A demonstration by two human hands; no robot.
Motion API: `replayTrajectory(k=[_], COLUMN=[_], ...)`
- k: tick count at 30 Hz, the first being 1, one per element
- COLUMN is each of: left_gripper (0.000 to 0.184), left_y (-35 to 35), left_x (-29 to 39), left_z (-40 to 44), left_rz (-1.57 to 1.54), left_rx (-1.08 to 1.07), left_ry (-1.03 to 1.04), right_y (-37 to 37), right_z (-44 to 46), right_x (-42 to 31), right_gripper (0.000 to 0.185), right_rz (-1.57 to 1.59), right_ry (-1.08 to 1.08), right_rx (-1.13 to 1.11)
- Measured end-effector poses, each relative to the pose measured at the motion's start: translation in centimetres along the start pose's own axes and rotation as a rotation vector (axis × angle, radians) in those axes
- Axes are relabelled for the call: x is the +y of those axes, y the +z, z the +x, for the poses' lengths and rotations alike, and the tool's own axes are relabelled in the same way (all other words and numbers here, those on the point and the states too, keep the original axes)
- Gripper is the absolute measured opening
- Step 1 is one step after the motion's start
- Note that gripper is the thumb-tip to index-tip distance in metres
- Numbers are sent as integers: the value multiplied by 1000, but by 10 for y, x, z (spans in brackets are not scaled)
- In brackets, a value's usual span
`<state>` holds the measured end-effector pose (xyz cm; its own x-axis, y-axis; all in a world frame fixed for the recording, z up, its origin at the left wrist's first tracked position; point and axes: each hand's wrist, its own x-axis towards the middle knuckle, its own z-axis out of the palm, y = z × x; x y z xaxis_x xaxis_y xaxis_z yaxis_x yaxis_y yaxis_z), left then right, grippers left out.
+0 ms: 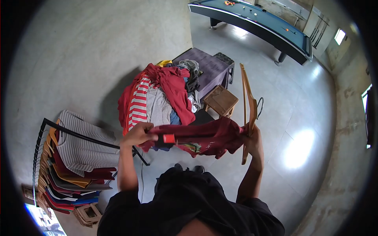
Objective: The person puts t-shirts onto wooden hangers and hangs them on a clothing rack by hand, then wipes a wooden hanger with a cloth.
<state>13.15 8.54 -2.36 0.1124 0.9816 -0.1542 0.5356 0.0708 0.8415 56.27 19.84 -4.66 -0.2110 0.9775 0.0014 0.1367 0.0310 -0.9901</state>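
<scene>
A maroon shirt is stretched sideways between the two hands, just on the wearer's side of the clothes pile. The left hand, at the pile's near edge in the view, is closed on the shirt's left end, close to a red label. The right hand, to the right of the pile, holds the shirt's other end together with a wooden hanger, which stands nearly upright in the view with its metal hook pointing right. Green and yellow print shows on the shirt.

Red, striped and grey garments make up the pile, and the purple-grey worktop is behind it to the right. A wooden stool is right of the pile. To its left and nearer the wearer, a black clothes rack carries many garments on hangers, a striped shirt among them. Well beyond the pile, to the right, stands a pool table
</scene>
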Motion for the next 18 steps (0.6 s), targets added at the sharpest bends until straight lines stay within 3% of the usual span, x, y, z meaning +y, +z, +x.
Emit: replayTrajectory(k=[2,5,6,9,10,13,14,18], left_gripper=[36,40,41,30,17,9,8,14], left_y=[-12,-25,-38,-59,-67,-87,-97,-137], left_x=[-4,32,39,21,17,9,-2,-60], left_z=[-8,-30,-36,-60,-67,-75,-68,-48], left_rz=[-112,-139,28,-158,-74,145,210,377], left_rx=[-190,-237,-259,-47,53,425,512,790], left_ry=[-56,16,60,104,152,102,196,93], right_y=[0,4,8,29,36,85,104,184], right_z=[-3,-4,-2,13,24,60,76,141], right_x=[-5,-13,-17,-36,-36,-52,-50,-49], right_gripper=[28,26,25,22,20,20,18,17], right_rz=[103,205,229,150,42,29,51,-322], right_ry=[3,-20,-31,-33,-58,-118,-127,-306], right_rx=[-40,-105,-132,-113,-124,-162,-191,-165])
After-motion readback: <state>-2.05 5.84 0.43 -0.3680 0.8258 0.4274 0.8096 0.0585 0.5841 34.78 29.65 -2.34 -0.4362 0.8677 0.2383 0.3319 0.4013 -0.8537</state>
